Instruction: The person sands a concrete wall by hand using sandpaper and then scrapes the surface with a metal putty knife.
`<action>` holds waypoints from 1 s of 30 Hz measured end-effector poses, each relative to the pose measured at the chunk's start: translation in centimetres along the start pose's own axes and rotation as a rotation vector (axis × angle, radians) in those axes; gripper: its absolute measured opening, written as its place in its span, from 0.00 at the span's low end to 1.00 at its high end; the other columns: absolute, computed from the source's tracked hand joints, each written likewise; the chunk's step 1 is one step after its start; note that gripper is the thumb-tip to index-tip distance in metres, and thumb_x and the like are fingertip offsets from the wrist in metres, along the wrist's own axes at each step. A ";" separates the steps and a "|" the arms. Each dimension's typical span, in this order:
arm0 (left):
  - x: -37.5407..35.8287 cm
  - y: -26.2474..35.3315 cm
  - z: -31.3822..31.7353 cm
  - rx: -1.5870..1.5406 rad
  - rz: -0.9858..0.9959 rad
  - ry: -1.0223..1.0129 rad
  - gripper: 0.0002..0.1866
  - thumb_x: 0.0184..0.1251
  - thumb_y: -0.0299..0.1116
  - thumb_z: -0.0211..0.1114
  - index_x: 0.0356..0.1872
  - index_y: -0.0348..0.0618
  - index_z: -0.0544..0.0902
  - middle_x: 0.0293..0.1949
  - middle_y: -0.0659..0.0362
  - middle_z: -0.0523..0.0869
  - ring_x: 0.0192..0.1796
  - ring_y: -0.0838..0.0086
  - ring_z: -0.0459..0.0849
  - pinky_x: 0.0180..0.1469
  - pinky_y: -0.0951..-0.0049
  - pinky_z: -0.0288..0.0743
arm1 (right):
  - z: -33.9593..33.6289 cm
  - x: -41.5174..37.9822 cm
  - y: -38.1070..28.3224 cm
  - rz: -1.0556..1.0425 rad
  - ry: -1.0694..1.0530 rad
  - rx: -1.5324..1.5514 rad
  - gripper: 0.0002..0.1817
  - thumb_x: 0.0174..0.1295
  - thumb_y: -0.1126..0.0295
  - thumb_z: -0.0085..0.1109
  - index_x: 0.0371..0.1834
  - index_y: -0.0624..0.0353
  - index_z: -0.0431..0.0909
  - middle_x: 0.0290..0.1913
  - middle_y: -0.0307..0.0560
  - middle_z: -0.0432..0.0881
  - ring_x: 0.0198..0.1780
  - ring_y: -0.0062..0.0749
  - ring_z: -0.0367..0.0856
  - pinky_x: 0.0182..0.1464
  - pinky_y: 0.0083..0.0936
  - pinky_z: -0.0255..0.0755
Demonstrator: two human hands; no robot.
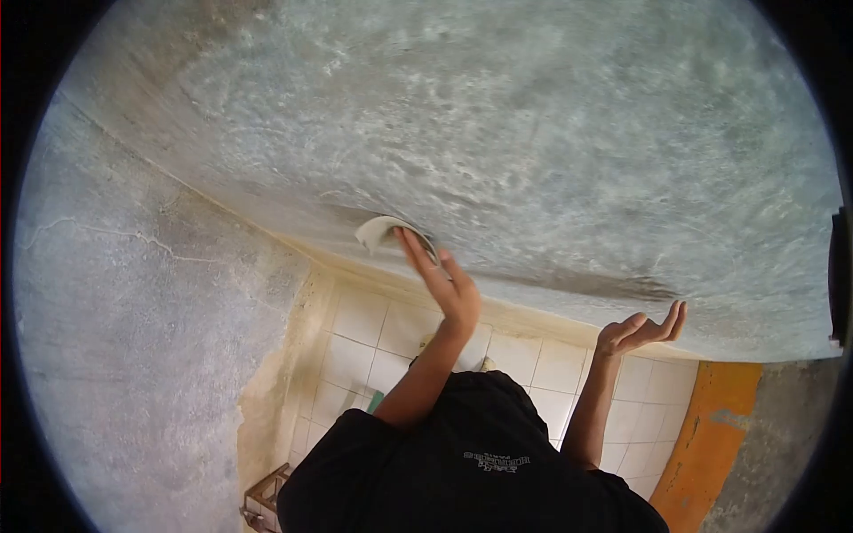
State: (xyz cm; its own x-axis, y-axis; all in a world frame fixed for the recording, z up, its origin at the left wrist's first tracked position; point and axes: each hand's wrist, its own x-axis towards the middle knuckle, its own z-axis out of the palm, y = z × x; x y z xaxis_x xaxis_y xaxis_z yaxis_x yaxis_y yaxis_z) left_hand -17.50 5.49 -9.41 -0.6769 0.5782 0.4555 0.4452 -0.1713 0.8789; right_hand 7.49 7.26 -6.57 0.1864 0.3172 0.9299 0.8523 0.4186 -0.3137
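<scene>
My left hand (449,289) presses a curled off-white sheet (378,231), which looks like sandpaper, against the grey mottled wall (498,133). Its fingers lie along the sheet, and one edge of the sheet bends up away from the wall. To the right, my right hand (641,333) is empty, its fingers stretched out and bent back at the wrist. The fingertips are right at the lower part of the wall, close to a dark smear (613,286) on its surface.
A second wall (142,258), with a crack and peeling paint, meets this one at a corner on the left. White floor tiles (355,342) show below. An orange painted strip (720,435) is at the right, and a small rack-like frame (265,497) stands lower left.
</scene>
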 end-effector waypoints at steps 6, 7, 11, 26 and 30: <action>-0.4 -1.1 0.2 0.088 0.100 0.147 0.25 0.77 0.36 0.45 0.67 0.26 0.62 0.64 0.40 0.58 0.63 0.54 0.63 0.65 0.58 0.59 | 2.3 -1.7 4.8 -0.088 0.109 0.042 0.26 0.71 0.61 0.35 0.65 0.69 0.57 0.67 0.58 0.49 0.70 0.44 0.49 0.68 0.44 0.51; -0.7 -1.0 0.7 0.115 0.139 0.158 0.25 0.77 0.35 0.46 0.67 0.26 0.63 0.62 0.40 0.60 0.61 0.54 0.64 0.63 0.57 0.60 | 3.1 -1.7 5.3 -0.156 0.164 0.099 0.24 0.69 0.64 0.34 0.63 0.68 0.59 0.66 0.59 0.50 0.70 0.45 0.50 0.69 0.44 0.50; -5.4 0.0 3.0 0.239 0.046 0.005 0.27 0.76 0.37 0.47 0.67 0.25 0.61 0.65 0.37 0.55 0.64 0.50 0.57 0.64 0.55 0.56 | 2.9 -1.7 5.7 -0.235 0.167 0.001 0.24 0.72 0.62 0.29 0.63 0.68 0.60 0.65 0.58 0.51 0.70 0.45 0.49 0.70 0.48 0.49; -3.7 1.3 2.8 0.236 0.027 0.068 0.28 0.77 0.37 0.44 0.68 0.25 0.59 0.65 0.36 0.53 0.64 0.50 0.60 0.65 0.57 0.57 | 2.5 -2.1 6.5 -0.301 0.149 0.007 0.24 0.66 0.65 0.34 0.59 0.71 0.64 0.64 0.62 0.53 0.70 0.48 0.50 0.70 0.53 0.48; -7.4 2.5 4.2 0.162 0.023 -0.098 0.28 0.76 0.34 0.45 0.69 0.26 0.56 0.66 0.39 0.51 0.64 0.52 0.58 0.63 0.57 0.59 | 2.5 -2.0 6.4 -0.297 0.150 -0.005 0.23 0.66 0.66 0.34 0.59 0.71 0.64 0.64 0.62 0.54 0.70 0.49 0.50 0.70 0.53 0.48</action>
State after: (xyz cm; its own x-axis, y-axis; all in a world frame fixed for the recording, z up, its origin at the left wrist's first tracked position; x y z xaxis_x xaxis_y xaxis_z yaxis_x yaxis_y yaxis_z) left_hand -8.92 4.12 -11.22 -0.6087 0.6518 0.4525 0.5537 -0.0595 0.8306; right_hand 11.35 11.41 -10.91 -0.0009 0.0531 0.9986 0.8823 0.4700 -0.0242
